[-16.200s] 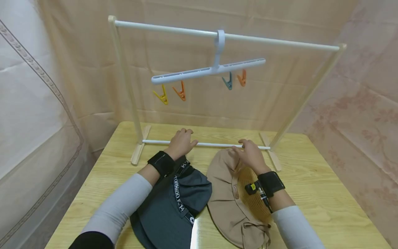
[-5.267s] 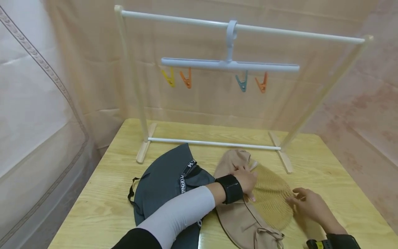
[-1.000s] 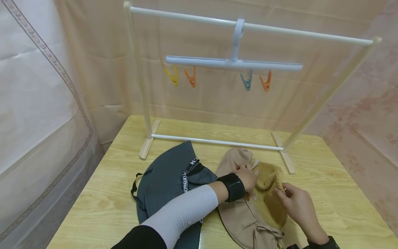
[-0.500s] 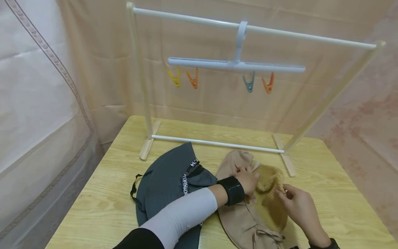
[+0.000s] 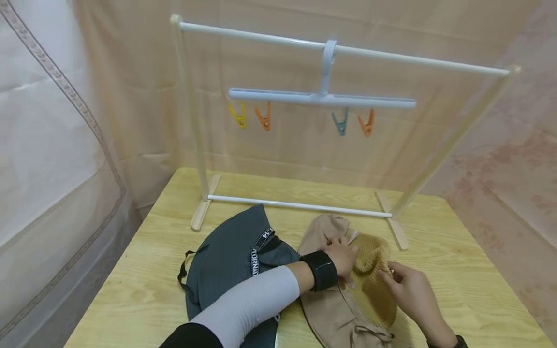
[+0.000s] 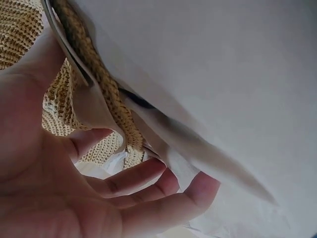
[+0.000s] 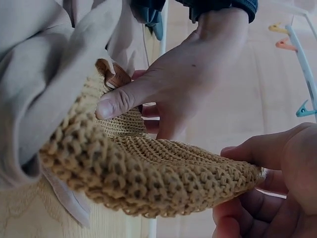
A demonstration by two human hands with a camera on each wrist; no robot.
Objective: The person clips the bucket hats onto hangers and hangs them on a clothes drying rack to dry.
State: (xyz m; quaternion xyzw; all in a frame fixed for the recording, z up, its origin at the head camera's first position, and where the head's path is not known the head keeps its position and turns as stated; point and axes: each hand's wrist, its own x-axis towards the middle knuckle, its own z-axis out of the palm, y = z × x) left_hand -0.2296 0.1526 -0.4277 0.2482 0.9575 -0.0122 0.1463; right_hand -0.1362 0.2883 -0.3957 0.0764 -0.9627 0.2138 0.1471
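Note:
A beige sun hat (image 5: pixel 324 302) with a tan knitted crown (image 5: pixel 376 280) lies on the table, its crown creased inward. My left hand (image 5: pixel 341 258) grips it where brim meets crown; in the left wrist view the fingers (image 6: pixel 148 183) curl under the cloth, and in the right wrist view the thumb lies on the knit. My right hand (image 5: pixel 411 290) pinches the crown's right edge between thumb and fingers, also seen in the right wrist view. Beside them lies a dark grey hat (image 5: pixel 230 256) with a lettered band, partly hidden by my left forearm.
Behind the hats stands a rack (image 5: pixel 300 205) with a white top bar (image 5: pixel 404 59). From it hangs a pale blue hanger (image 5: pixel 322 98) carrying a yellow clip (image 5: pixel 238 116), a blue clip (image 5: pixel 340 123) and two orange ones. The wooden table (image 5: pixel 143 290) extends on both sides.
Both hands have come down onto the beige hat from above the hats. Its crown, spread out earlier, is now folded inward. The hanger has swung level. The last second shows almost no motion.

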